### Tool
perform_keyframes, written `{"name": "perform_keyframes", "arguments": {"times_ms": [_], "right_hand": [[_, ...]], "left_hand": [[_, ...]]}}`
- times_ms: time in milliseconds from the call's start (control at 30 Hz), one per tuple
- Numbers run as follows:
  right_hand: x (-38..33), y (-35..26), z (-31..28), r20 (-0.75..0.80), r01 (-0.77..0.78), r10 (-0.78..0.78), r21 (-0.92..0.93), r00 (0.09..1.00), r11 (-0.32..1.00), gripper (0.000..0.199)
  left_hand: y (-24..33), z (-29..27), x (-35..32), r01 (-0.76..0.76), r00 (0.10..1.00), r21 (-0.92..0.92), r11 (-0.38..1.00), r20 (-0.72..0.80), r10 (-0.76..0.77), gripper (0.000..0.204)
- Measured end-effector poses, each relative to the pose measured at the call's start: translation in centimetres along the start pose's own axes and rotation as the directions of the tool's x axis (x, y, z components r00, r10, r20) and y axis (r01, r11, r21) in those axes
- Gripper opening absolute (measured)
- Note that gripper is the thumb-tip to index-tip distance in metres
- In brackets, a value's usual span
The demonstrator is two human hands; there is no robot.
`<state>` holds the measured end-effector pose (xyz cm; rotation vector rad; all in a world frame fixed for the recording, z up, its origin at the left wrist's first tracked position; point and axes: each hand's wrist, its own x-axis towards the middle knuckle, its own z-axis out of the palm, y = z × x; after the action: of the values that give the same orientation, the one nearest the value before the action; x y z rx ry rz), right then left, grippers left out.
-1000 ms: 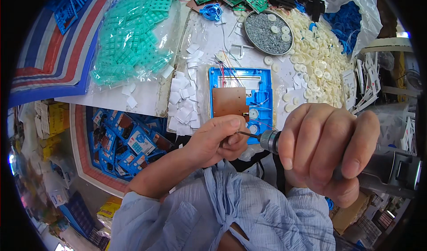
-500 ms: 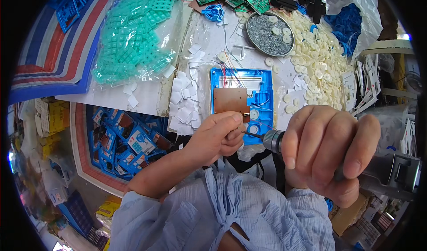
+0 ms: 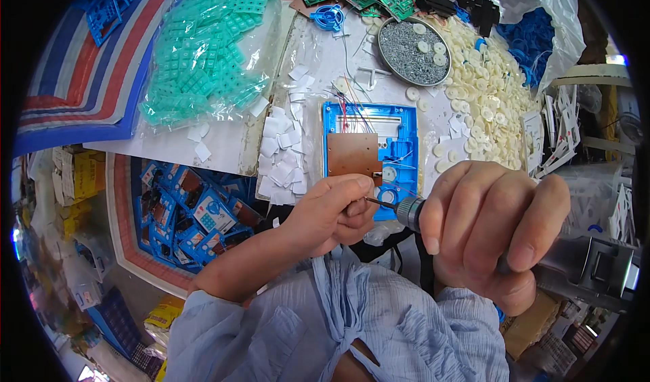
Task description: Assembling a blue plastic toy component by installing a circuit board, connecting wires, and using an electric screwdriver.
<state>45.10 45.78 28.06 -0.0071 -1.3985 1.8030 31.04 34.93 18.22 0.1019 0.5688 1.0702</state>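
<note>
White worktable [image 3: 229, 146], greyish floor [image 3: 139, 284] lower left, bright light [image 3: 617, 59] far right

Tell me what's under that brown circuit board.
Under the brown circuit board sits a blue plastic case, its upper and right parts showing. What's directly beneath is covered; the left hand hides more.

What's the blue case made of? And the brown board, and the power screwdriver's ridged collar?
Blue case: probably glossy plastic, with moulded walls. Brown circuit board: perhaps resin laminate, a flat, matte, dotted sheet. Ridged collar: gray with a dull sheen, so maybe metal.
</note>
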Motion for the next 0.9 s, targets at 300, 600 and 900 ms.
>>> {"name": "perform_keyframes", "arguments": {"times_ms": [300,600,900], "right_hand": [[-0.08,-0.21,0.15,0.007,-0.005,0.005,0.003,1.000,1.000,0.028],[-0.12,-0.20,0.45,-0.012,0.001,-0.001,-0.007,1.000,1.000,0.027],[-0.14,-0.31,0.23,-0.014,0.016,-0.016,-0.020,1.000,1.000,0.027]], "left_hand": [[-0.02,0.36,-0.08,0.058,0.998,-0.097,0.994,0.020,-0.056,0.037],[-0.11,0.19,0.03,0.040,0.999,-0.061,0.997,0.024,-0.038,0.037],[-0.17,0.01,0.33,-0.018,0.997,0.050,0.999,-0.072,0.021,0.038]]}}
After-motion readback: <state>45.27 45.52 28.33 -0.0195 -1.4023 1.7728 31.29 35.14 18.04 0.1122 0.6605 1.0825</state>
